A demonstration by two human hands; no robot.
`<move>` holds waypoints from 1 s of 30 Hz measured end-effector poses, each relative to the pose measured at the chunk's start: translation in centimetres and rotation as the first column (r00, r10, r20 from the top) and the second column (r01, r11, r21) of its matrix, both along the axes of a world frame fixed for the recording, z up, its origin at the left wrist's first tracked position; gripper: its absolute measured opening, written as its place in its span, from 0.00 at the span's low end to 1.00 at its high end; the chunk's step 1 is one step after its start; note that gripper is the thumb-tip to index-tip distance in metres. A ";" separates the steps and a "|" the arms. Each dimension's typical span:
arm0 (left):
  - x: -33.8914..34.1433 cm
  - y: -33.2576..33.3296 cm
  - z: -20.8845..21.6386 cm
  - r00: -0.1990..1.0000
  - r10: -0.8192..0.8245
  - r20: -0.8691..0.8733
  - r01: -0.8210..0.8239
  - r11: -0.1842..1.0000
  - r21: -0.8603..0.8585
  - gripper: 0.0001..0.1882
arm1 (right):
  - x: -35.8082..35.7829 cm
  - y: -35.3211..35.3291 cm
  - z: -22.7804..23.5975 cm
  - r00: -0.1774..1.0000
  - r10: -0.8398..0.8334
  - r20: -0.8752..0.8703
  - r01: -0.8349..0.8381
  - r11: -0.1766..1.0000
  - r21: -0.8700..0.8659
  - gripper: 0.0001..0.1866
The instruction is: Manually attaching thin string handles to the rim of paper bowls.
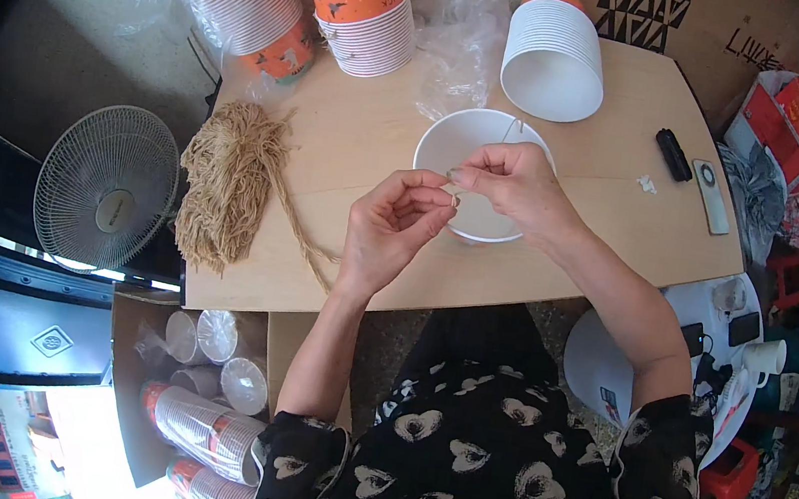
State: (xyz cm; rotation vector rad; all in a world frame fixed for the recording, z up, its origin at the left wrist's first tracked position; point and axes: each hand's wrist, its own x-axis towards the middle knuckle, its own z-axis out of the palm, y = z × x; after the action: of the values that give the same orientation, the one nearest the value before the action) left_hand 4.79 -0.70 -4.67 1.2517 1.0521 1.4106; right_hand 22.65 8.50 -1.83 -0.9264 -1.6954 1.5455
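Note:
My left hand (394,231) and my right hand (516,190) meet over the near left part of a white paper bucket (444,139) standing upright on the table. Both are closed in a pinch, fingertips almost touching. Between them shows a short bit of thin tan cord (454,196). Another thin strand (510,129) rises above my right hand against the bucket's inner wall. The bucket's bottom is mostly hidden by my hands. A thick bundle of tan cords (229,189) lies to the left, with a few strands trailing toward my left forearm.
At the table's back stand nested stacks of orange-printed buckets (364,23) and one tipped white stack (555,68). Clear plastic wrap (457,55) lies between them. A black object (673,155) and a remote (710,197) sit right. A fan (107,186) stands left, above a carton of wrapped buckets (204,431).

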 end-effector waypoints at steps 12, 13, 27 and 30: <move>1.2 0.4 -0.6 0.980 0.198 -0.035 -0.192 0.973 0.128 0.15 | 0.2 -0.1 0.3 0.998 0.056 0.038 -0.055 0.998 -0.028 0.06; 1.2 0.4 -0.7 0.981 0.190 -0.032 -0.185 0.975 0.125 0.15 | 0.2 -0.1 0.3 0.998 0.057 0.038 -0.056 0.998 -0.029 0.06; 0.7 0.3 -0.7 0.989 0.145 0.006 -0.144 0.983 0.115 0.12 | 0.5 0.2 0.1 0.984 0.108 0.145 -0.092 0.989 -0.113 0.06; 0.8 0.3 -0.1 0.987 0.143 0.067 -0.146 0.989 0.028 0.10 | 0.5 0.8 -0.3 0.975 0.141 0.175 -0.125 0.987 -0.097 0.06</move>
State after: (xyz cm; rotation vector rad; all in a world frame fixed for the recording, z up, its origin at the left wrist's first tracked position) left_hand 5.64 -0.42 -4.79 1.1643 1.0973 1.5741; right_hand 23.14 9.27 -2.14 -1.0426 -1.8642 1.6758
